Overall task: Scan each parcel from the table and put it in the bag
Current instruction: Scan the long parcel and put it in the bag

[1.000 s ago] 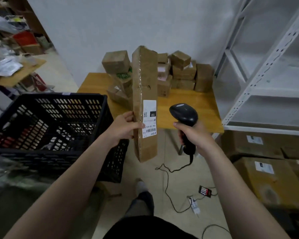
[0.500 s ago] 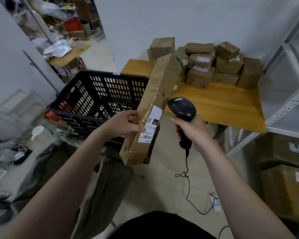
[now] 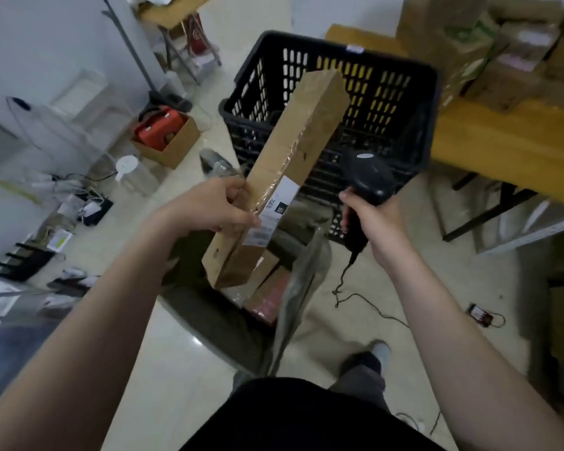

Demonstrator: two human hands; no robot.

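The left hand [image 3: 209, 208] grips the long parcel [image 3: 280, 177] near its lower end, fingers curled round its edge, tilted above the open bag [image 3: 293, 294]. The right hand [image 3: 375, 222] grips the scanner [image 3: 370, 177].
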